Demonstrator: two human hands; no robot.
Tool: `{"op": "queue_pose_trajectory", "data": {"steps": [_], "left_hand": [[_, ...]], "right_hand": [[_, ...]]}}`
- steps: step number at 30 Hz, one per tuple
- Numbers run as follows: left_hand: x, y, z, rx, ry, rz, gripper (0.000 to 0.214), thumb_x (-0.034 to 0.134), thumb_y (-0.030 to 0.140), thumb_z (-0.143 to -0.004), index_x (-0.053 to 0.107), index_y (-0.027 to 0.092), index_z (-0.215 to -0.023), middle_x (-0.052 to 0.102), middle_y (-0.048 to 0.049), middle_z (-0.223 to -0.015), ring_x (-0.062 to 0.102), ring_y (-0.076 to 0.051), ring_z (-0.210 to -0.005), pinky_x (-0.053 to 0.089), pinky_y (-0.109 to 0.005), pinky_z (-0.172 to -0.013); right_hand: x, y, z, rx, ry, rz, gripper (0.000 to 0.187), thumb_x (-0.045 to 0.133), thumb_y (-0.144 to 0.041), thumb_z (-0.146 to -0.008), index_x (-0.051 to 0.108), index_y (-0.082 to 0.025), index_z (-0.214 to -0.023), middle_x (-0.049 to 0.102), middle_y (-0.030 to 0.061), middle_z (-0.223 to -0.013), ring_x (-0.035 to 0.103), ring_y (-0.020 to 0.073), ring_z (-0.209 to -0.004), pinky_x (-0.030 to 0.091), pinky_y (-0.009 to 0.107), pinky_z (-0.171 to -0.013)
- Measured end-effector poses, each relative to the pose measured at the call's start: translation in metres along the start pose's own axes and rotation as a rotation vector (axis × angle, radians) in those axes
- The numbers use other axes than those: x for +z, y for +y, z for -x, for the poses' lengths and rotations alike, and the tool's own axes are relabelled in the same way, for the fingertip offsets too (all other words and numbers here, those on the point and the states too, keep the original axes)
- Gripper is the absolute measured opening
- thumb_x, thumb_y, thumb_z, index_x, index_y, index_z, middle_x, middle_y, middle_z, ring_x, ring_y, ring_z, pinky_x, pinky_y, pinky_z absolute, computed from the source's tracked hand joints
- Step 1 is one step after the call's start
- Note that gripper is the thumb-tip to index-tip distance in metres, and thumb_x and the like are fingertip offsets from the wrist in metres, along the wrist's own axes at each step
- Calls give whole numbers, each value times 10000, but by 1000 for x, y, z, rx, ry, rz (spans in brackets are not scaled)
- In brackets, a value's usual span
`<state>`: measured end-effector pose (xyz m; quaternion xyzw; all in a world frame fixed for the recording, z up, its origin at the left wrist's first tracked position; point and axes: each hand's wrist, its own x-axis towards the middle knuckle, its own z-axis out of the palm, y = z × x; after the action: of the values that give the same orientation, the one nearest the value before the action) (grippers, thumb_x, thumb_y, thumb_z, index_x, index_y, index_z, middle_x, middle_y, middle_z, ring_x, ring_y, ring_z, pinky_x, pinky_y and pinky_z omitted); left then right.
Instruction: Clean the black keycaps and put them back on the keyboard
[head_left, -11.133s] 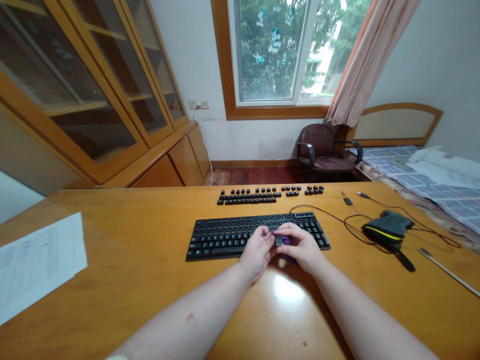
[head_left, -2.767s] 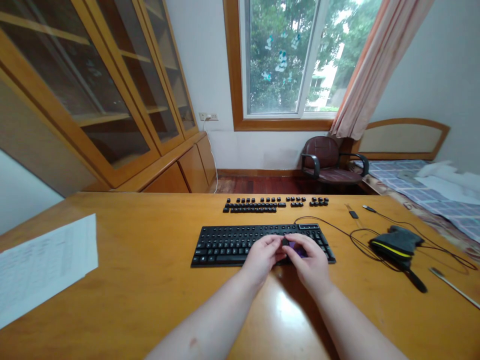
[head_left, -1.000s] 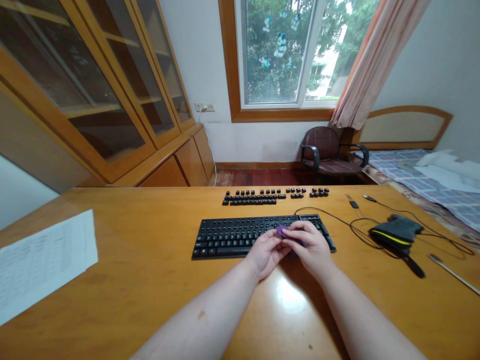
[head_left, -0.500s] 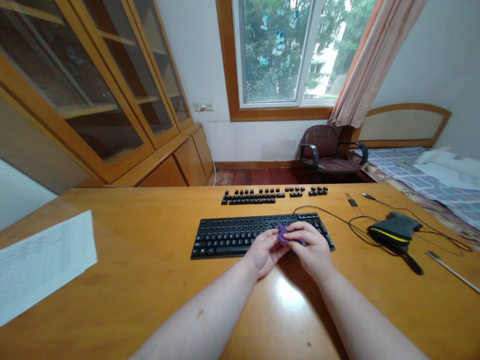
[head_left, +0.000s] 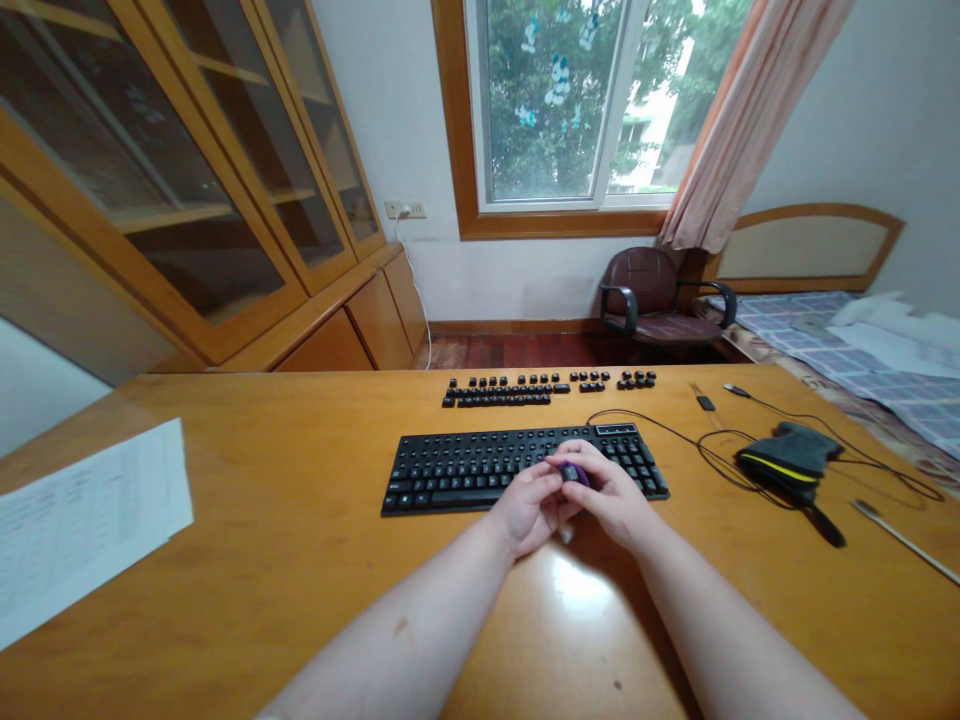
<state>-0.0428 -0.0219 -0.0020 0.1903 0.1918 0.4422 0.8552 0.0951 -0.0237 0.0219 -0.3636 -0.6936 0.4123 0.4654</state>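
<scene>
Over the lower right part of the black keyboard (head_left: 457, 470), my two hands meet with their fingers curled together. A small dark keycap (head_left: 571, 474) shows between the fingertips, with a purple cloth (head_left: 583, 472) bunched behind it. My left hand (head_left: 531, 505) is closed at the keycap's left side, its thumb and fingertips against it. My right hand (head_left: 609, 492) is closed round the purple cloth, which backs the keycap. Fingers hide much of the cloth. Behind the keyboard, several loose keycaps (head_left: 502, 400) lie in rows.
A grey brush-like tool (head_left: 791, 460) with a yellow stripe lies right, near the coiled cable (head_left: 720, 462). A small key puller (head_left: 705, 403) sits behind, and a thin white stick (head_left: 911, 540) at far right. Printed paper sheets (head_left: 97, 520) lie at left on the wooden desk (head_left: 285, 480).
The purple cloth, which stuck up between my fingertips, is now folded behind the keycap, whose dark face has come into view. Both hands stay at the same spot.
</scene>
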Motion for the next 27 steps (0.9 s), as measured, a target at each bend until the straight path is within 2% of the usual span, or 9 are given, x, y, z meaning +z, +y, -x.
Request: {"op": "queue_pose_trajectory", "data": {"steps": [5,8,10,15,17,19,23,24,27], "left_hand": [[-4,0,1,-83,-94,-50,298,688,148,-661,608,107,-945,638,-96,-927,616,-167,-861,492,-257,-757],[-5,0,2,-106,-126,-61,318,699,141,-644,608,91,-944,641,-108,-926,621,-176,-859,495,-269,-759],[-5,0,2,-98,-126,-57,321,697,148,-655,607,89,-957,641,-111,-938,621,-172,-864,492,-263,-767],[-3,1,1,-77,-84,-57,312,703,158,-663,612,94,-954,645,-96,-917,619,-159,-850,482,-256,-783],[-2,2,1,-76,-80,-54,315,718,162,-647,615,88,-935,644,-95,-901,618,-156,-837,480,-254,-784],[-1,3,2,-77,-73,-55,323,725,161,-638,614,85,-931,643,-96,-892,617,-152,-825,479,-248,-774],[-1,1,3,-98,-80,-71,322,726,139,-620,618,86,-919,643,-91,-865,616,-145,-778,487,-242,-723],[-2,0,3,-101,-87,-69,320,727,141,-619,619,87,-915,644,-92,-867,615,-147,-780,489,-245,-722],[-3,0,2,-85,-81,-42,309,724,157,-635,620,100,-920,644,-87,-882,615,-149,-802,490,-252,-742]], "right_hand": [[-2,1,0,-60,-97,-40,284,585,-419,-771,679,-262,-988,541,64,-998,522,226,-991,412,403,-904],[-4,3,0,-93,-111,-41,298,584,-452,-761,692,-265,-967,542,65,-989,520,230,-984,419,406,-887],[-3,2,2,-111,-58,-12,286,598,-430,-757,695,-269,-973,546,64,-964,525,224,-955,430,398,-865],[4,-1,6,-104,179,92,248,669,-322,-713,701,-302,-958,574,41,-855,551,197,-837,467,365,-773],[5,-2,7,-94,224,99,247,684,-314,-699,705,-302,-946,585,38,-838,557,194,-817,474,360,-756],[4,-1,6,-89,195,92,242,679,-331,-704,707,-293,-941,590,45,-859,559,201,-840,473,370,-774],[-1,0,2,-116,-10,36,256,614,-407,-746,708,-264,-938,588,67,-956,551,228,-934,458,398,-833],[-1,0,2,-119,-29,26,260,606,-414,-751,708,-261,-936,588,67,-950,554,226,-927,462,394,-827],[1,1,4,-91,61,43,247,636,-367,-738,703,-268,-954,596,54,-896,571,206,-870,475,369,-793]]}}
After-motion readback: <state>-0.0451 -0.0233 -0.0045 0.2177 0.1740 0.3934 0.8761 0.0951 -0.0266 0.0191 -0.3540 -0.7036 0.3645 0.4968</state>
